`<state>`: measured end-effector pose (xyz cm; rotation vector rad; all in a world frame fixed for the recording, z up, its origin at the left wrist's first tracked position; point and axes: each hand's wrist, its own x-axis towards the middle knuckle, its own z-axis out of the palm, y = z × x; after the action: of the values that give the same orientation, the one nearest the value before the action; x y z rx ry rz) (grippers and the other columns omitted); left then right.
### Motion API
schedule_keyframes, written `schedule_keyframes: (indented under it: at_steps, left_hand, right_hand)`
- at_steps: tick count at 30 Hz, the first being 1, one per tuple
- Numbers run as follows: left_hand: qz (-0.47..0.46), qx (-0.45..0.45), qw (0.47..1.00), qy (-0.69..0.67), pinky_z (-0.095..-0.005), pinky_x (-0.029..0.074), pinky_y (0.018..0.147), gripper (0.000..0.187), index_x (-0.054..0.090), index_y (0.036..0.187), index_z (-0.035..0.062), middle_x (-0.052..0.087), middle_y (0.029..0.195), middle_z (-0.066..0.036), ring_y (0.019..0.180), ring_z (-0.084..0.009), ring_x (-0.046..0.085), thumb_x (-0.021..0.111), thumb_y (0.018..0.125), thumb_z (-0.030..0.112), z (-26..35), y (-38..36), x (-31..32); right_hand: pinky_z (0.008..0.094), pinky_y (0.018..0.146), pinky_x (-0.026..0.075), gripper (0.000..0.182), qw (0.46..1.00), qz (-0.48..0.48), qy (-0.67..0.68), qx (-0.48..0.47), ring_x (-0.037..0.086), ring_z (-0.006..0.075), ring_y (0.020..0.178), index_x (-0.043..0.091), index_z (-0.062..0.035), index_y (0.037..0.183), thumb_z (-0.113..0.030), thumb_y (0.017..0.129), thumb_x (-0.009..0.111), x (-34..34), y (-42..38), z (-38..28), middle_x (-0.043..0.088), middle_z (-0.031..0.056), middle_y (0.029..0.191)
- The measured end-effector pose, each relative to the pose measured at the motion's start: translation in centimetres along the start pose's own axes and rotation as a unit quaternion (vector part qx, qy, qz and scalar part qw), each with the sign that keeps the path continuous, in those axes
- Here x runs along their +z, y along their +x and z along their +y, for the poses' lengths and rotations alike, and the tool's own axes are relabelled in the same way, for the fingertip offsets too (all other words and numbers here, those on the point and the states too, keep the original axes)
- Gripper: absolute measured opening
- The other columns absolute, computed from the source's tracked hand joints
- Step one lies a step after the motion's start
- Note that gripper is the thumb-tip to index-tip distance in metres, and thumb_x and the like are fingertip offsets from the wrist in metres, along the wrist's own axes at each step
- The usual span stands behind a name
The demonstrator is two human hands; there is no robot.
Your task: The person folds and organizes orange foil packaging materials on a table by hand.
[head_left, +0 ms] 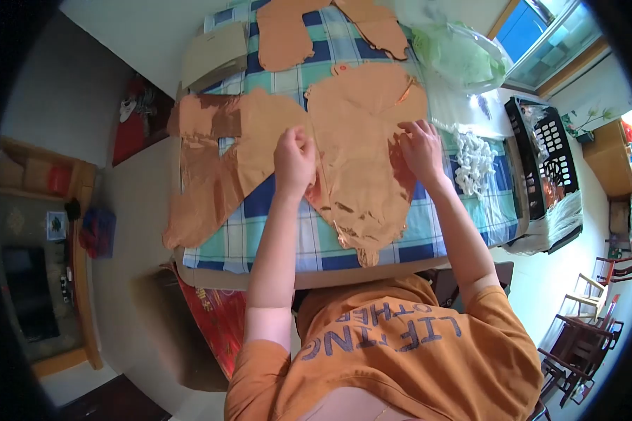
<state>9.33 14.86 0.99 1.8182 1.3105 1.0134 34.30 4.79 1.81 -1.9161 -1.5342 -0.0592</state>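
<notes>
A flat, uninflated copper-coloured foil balloon point(354, 133) lies before me on a checked cloth, its narrow crumpled end toward me. My left hand point(295, 160) is over its left edge with curled fingers; what is between the fingertips is hidden. At the opposite edge, my right hand point(420, 146) has its fingers bent and closed on the foil. Another flat copper foil piece point(214, 175), wide and angled, lies to the left, next to my left hand. Further foil pieces point(284, 35) rest at the far side.
The checked cloth point(260, 245) covers the table. Beige card point(214, 56) sits at the far left, a clear-green plastic bag point(460, 56) at the far right. White curled strands point(474, 161) lie right of my right hand. A black plastic basket point(544, 154) stands beyond the right edge.
</notes>
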Motion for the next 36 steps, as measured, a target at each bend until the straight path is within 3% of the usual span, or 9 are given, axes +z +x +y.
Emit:
schedule_keyframes:
  at_steps: [3, 8, 12, 15, 24, 27, 30, 33, 36]
  left_hand:
    - [0.037, 0.023, 0.999, 0.018, -0.041, 0.051, 0.074, 0.018, 0.059, 0.097, 0.0003, 0.065, 0.089, -0.016, 0.082, -0.0338, 0.064, 0.06, 0.084, 0.012, -1.0, 4.7, 0.3]
    - [-0.026, -0.045, 0.998, 0.033, -0.0382, 0.051, 0.073, 0.023, 0.059, 0.104, 0.0019, 0.068, 0.086, -0.014, 0.08, -0.0296, 0.066, 0.061, 0.083, 0.013, -1.0, 9.4, 0.8]
    - [-0.074, -0.072, 0.994, 0.035, -0.0365, 0.051, 0.072, 0.027, 0.058, 0.108, 0.0036, 0.069, 0.085, -0.013, 0.08, -0.0268, 0.067, 0.061, 0.083, 0.014, -0.2, 10.7, 0.8]
    - [-0.072, -0.05, 0.995, 0.054, -0.0366, 0.051, 0.072, 0.027, 0.058, 0.108, 0.0041, 0.069, 0.085, -0.013, 0.079, -0.0272, 0.067, 0.061, 0.083, 0.015, -0.7, 11.1, 1.3]
    - [-0.094, -0.073, 0.993, 0.027, -0.0386, 0.051, 0.075, 0.025, 0.059, 0.107, 0.006, 0.069, 0.089, -0.013, 0.086, -0.0291, 0.066, 0.06, 0.084, 0.016, -1.0, 11.6, 1.9]
    - [-0.045, 0.024, 0.993, 0.11, -0.0399, 0.051, 0.075, 0.021, 0.063, 0.103, 0.0065, 0.068, 0.089, -0.013, 0.087, -0.0308, 0.065, 0.058, 0.084, 0.016, -2.1, 12.6, 2.1]
    - [-0.015, 0.093, 0.982, 0.161, -0.0404, 0.051, 0.075, 0.017, 0.067, 0.095, 0.0074, 0.067, 0.091, -0.013, 0.088, -0.032, 0.064, 0.058, 0.084, 0.017, -3.2, 14.2, 2.6]
    - [-0.025, 0.113, 0.978, 0.176, -0.0356, 0.051, 0.07, 0.014, 0.07, 0.089, 0.006, 0.068, 0.086, -0.013, 0.077, -0.0276, 0.066, 0.061, 0.086, 0.016, -3.4, 15.5, 3.2]
    - [-0.081, 0.017, 0.985, 0.15, -0.0333, 0.051, 0.066, 0.015, 0.071, 0.081, 0.0045, 0.069, 0.074, -0.01, 0.07, -0.0227, 0.067, 0.064, 0.084, 0.017, -2.5, 16.3, 3.3]
  right_hand:
    - [0.0426, 0.085, 0.043, 0.02, 1.0, -0.008, -0.019, 0.022, 0.055, 0.0313, 0.1, 0.067, -0.011, 0.099, -0.014, 0.08, 0.059, 1.0, 2.1, -0.1, 0.061, 0.0107, 0.098]
    - [0.0438, 0.08, 0.044, 0.014, 0.999, -0.013, -0.035, 0.024, 0.055, 0.0324, 0.095, 0.066, -0.0107, 0.092, -0.014, 0.08, 0.058, 3.1, 3.7, 0.6, 0.06, 0.0115, 0.093]
    - [0.0445, 0.078, 0.043, 0.011, 1.0, 0.006, -0.014, 0.025, 0.056, 0.0317, 0.091, 0.065, -0.011, 0.09, -0.013, 0.082, 0.058, 4.1, 3.8, 0.6, 0.06, 0.0107, 0.09]
    - [0.0419, 0.079, 0.043, 0.016, 1.0, 0.004, -0.013, 0.018, 0.056, 0.0321, 0.09, 0.066, -0.0094, 0.097, -0.01, 0.083, 0.058, 4.0, 3.7, 0.2, 0.06, 0.0117, 0.088]
    - [0.0427, 0.08, 0.042, 0.018, 1.0, -0.01, 0.013, 0.007, 0.055, 0.0306, 0.09, 0.066, -0.0115, 0.098, -0.009, 0.081, 0.059, 3.6, 3.7, -0.7, 0.059, 0.0098, 0.089]
    - [0.0426, 0.08, 0.042, 0.02, 0.999, -0.017, 0.043, 0.023, 0.055, 0.0302, 0.091, 0.066, -0.0122, 0.1, -0.009, 0.081, 0.06, 3.3, 3.7, -0.6, 0.059, 0.0092, 0.088]
    - [0.0427, 0.08, 0.042, 0.023, 0.998, -0.033, 0.044, 0.028, 0.054, 0.0308, 0.092, 0.066, -0.0132, 0.103, -0.009, 0.081, 0.061, 2.8, 3.7, -0.5, 0.06, 0.0088, 0.093]
    - [0.0484, 0.092, 0.039, 0.026, 0.999, -0.03, 0.025, -0.014, 0.052, 0.0338, 0.11, 0.066, -0.0144, 0.109, -0.012, 0.083, 0.062, 2.1, 3.9, -1.2, 0.059, 0.012, 0.115]
    - [0.0581, 0.104, 0.029, 0.032, 0.992, -0.077, -0.014, -0.101, 0.041, 0.0357, 0.13, 0.064, -0.0157, 0.116, -0.017, 0.084, 0.063, 2.1, 4.0, -2.2, 0.047, 0.0142, 0.138]
